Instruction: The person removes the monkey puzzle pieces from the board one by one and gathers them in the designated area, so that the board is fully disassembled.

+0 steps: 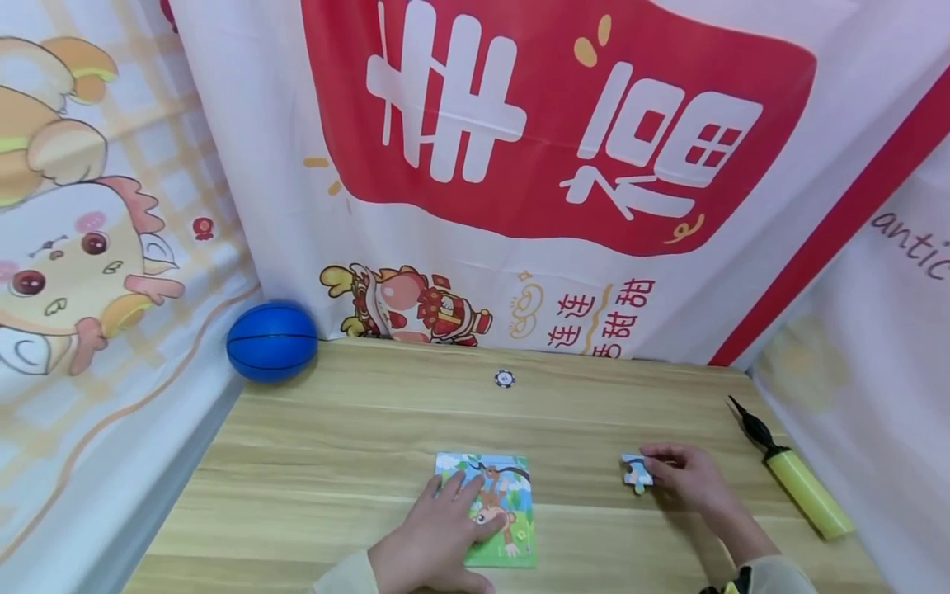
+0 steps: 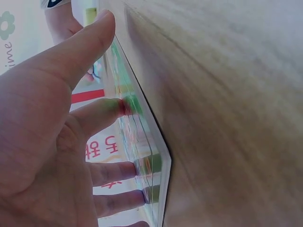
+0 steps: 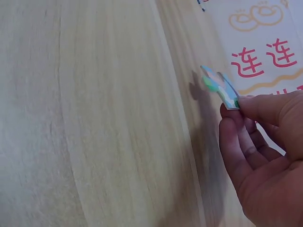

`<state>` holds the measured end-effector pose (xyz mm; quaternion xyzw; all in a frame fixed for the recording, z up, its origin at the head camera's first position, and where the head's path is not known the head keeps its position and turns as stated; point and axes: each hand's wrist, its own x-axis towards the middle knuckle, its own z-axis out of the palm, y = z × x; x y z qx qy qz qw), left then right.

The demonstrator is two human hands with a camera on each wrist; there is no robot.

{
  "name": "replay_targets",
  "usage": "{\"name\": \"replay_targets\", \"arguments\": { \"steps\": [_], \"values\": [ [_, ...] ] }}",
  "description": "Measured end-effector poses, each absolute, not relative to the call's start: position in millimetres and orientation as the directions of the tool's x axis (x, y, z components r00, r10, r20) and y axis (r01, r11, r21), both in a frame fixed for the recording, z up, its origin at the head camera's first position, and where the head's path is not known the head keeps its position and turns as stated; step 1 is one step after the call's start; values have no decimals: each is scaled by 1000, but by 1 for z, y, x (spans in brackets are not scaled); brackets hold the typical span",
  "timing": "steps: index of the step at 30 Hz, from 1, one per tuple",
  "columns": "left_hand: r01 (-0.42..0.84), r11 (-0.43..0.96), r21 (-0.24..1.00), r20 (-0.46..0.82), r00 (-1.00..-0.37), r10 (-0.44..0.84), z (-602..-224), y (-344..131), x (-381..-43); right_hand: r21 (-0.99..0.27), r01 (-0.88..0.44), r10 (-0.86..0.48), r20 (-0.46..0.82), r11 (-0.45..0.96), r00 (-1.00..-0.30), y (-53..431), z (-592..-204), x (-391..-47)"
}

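Observation:
A monkey jigsaw puzzle (image 1: 523,520) in a flat frame lies on the wooden table. My left hand (image 1: 438,532) rests on it with fingers spread, and the fingertips touch its surface in the left wrist view. To the right, my right hand (image 1: 693,478) pinches a puzzle piece (image 1: 637,472) between thumb and fingers. In the right wrist view that puzzle piece (image 3: 222,90) is held above the table and casts a shadow on it. Part of the puzzle is hidden under my left hand.
A blue ball (image 1: 271,341) sits at the table's back left corner. Near the back edge lies a poker chip (image 1: 505,379). A yellow hand pump (image 1: 809,491) with a black nozzle lies along the right edge. Printed cloth (image 1: 282,206) hangs around the table.

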<state>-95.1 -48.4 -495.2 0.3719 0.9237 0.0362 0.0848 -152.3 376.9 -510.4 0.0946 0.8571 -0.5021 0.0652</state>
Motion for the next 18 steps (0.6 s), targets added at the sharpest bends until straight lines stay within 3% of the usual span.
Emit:
{"name": "replay_targets", "arguments": {
  "steps": [6,9,15,18],
  "values": [
    [691,712,125,-129,-701,702,-500,-47,-94,-683,34,100,57,730,-993,365,-504,-143],
    [689,716,114,-121,-705,698,-501,-49,-94,-647,-94,17,163,757,-986,335,-498,-139],
    [689,701,185,-68,-702,709,-501,-53,-91,-671,-335,-300,173,661,-938,245,-494,-140],
    [676,709,203,-53,-715,697,-500,-56,-90,-609,-411,-422,135,678,-896,207,-496,-145]
  ]
}}
